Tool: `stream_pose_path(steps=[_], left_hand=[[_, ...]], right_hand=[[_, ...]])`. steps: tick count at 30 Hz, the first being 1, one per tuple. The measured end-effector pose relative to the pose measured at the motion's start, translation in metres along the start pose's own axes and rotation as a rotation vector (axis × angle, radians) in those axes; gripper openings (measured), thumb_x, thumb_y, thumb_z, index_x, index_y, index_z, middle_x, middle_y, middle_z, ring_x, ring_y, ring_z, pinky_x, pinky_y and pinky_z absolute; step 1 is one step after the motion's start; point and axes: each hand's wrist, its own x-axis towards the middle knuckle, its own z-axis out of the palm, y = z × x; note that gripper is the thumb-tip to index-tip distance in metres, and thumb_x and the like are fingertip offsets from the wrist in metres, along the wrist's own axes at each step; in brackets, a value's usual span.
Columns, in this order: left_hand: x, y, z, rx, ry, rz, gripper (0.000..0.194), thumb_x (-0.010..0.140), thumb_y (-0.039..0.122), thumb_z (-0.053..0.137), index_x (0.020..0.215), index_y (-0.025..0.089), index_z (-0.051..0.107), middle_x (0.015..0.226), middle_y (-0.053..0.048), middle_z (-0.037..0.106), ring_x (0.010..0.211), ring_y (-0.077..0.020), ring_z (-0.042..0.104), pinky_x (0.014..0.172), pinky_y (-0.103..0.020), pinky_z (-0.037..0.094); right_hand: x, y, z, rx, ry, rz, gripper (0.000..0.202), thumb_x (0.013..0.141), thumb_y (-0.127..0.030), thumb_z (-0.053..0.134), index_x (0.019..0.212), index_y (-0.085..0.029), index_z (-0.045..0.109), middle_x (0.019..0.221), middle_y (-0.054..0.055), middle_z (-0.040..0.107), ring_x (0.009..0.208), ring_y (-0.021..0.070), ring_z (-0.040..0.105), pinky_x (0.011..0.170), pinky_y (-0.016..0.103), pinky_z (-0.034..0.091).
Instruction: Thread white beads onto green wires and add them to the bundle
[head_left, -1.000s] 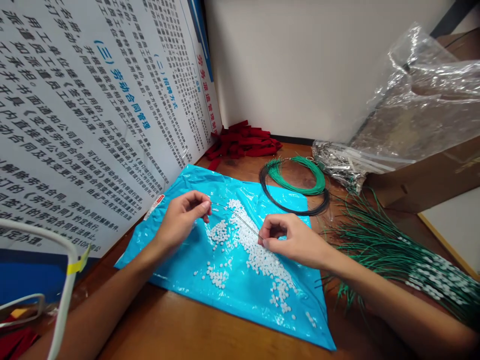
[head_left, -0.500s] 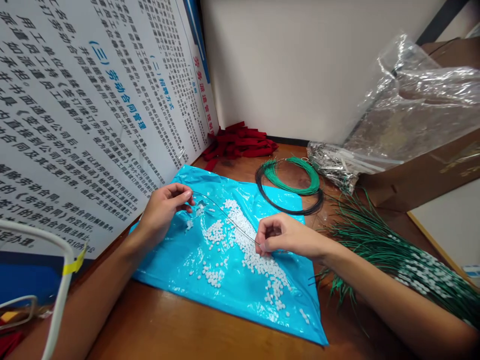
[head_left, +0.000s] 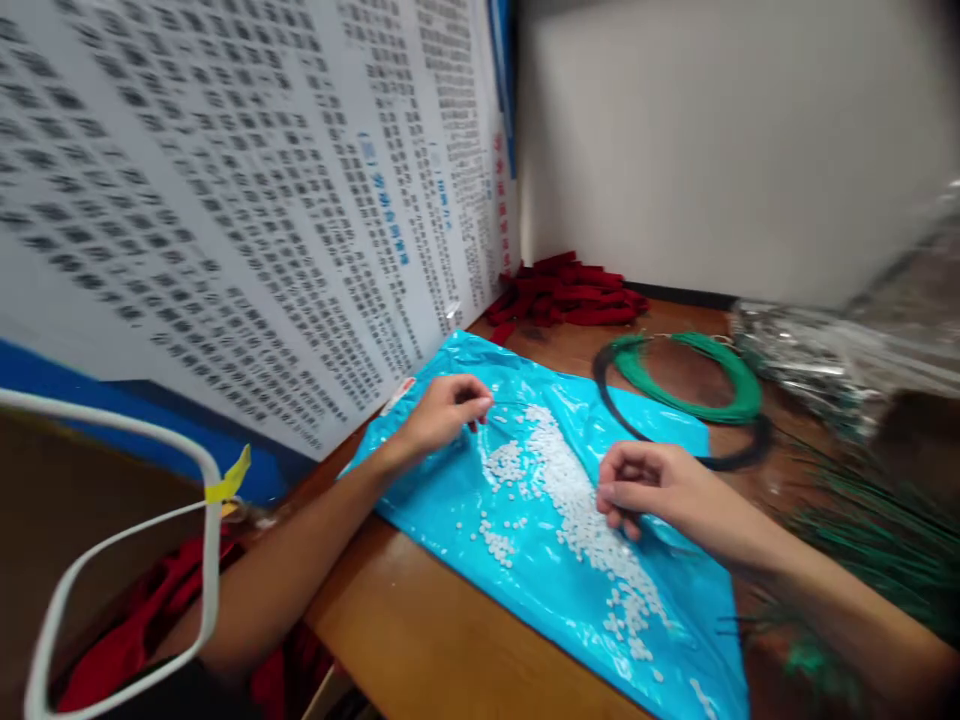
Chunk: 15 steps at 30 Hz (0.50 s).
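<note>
A blue plastic bag (head_left: 547,625) lies flat on the wooden table, with many small white beads (head_left: 574,500) scattered over it. Above the bag's far left part, my left hand (head_left: 446,412) pinches a thin dark wire (head_left: 508,404); only a short, blurred piece shows beyond the fingertips. My right hand (head_left: 651,485) hovers over the right side of the bead pile, its thumb and fingers curled together. Whatever sits between those fingertips is too small and blurred to make out.
Behind the bag lie a green wire coil (head_left: 731,395), a black coil (head_left: 611,390) and red strips (head_left: 570,292). Green stems (head_left: 885,530) and clear plastic packaging (head_left: 806,350) are on the right. A printed board (head_left: 300,200) borders the left; a white frame (head_left: 210,580) stands near my left arm.
The view has swung left, so the table things appear farther right and blurred. The wire stretched between both hands before; now only a piece at my left fingertips is visible.
</note>
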Motion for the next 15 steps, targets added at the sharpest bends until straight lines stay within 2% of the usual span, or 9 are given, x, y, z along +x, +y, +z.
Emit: stream_pose_path(steps=[3,5,7,10,12,15], left_hand=[[-0.004,-0.005,0.008,0.187,-0.088,0.064,0.006,0.079,0.017,0.057,0.075,0.013,0.06,0.07,-0.002,0.061,0.065,-0.0133,0.057,0.061,-0.026,0.047],[-0.009,-0.005,0.014,0.311,-0.105,0.123,0.007,0.081,0.015,0.055,0.085,0.013,0.061,0.082,-0.006,0.064,0.077,-0.0165,0.06,0.069,-0.03,0.049],[-0.015,0.0,0.019,0.409,-0.041,0.252,0.023,0.082,0.013,0.055,0.105,0.013,0.057,0.103,-0.01,0.063,0.096,-0.0212,0.059,0.081,-0.037,0.049],[-0.026,0.012,0.032,0.551,0.006,0.522,0.042,0.083,0.012,0.054,0.124,0.015,0.047,0.131,-0.015,0.049,0.125,-0.0263,0.042,0.102,-0.046,0.037],[-0.033,0.02,0.044,0.611,-0.112,0.641,0.035,0.085,0.014,0.052,0.12,0.012,0.051,0.133,-0.017,0.048,0.128,-0.027,0.039,0.105,-0.045,0.034],[-0.04,0.026,0.066,0.587,-0.353,0.666,0.024,0.088,0.019,0.051,0.109,0.01,0.057,0.114,-0.016,0.061,0.11,-0.0242,0.054,0.096,-0.038,0.042]], right_hand=[[0.002,0.004,-0.002,-0.02,-0.01,0.03,0.012,0.069,-0.024,0.063,0.07,-0.015,0.054,0.059,0.003,0.063,0.046,0.011,0.054,0.042,0.021,0.04],[0.003,0.009,-0.005,-0.064,-0.008,0.034,0.013,0.071,-0.026,0.062,0.072,-0.016,0.054,0.059,0.003,0.062,0.044,0.0095,0.049,0.039,0.019,0.033],[0.003,0.013,-0.008,-0.144,0.022,0.02,0.012,0.073,-0.028,0.06,0.075,-0.016,0.055,0.058,0.001,0.06,0.043,0.0086,0.045,0.038,0.019,0.027],[0.001,0.016,-0.012,-0.306,0.1,-0.058,0.013,0.074,-0.029,0.06,0.074,-0.016,0.058,0.056,0.0,0.056,0.05,0.0106,0.047,0.043,0.02,0.032],[-0.001,0.014,-0.01,-0.385,0.146,-0.128,0.013,0.074,-0.03,0.06,0.074,-0.016,0.06,0.057,0.0,0.054,0.054,0.0125,0.049,0.047,0.022,0.036],[-0.007,0.012,0.0,-0.428,0.203,-0.22,0.018,0.075,-0.034,0.059,0.075,-0.017,0.061,0.061,0.002,0.057,0.056,0.0145,0.052,0.049,0.024,0.04]])
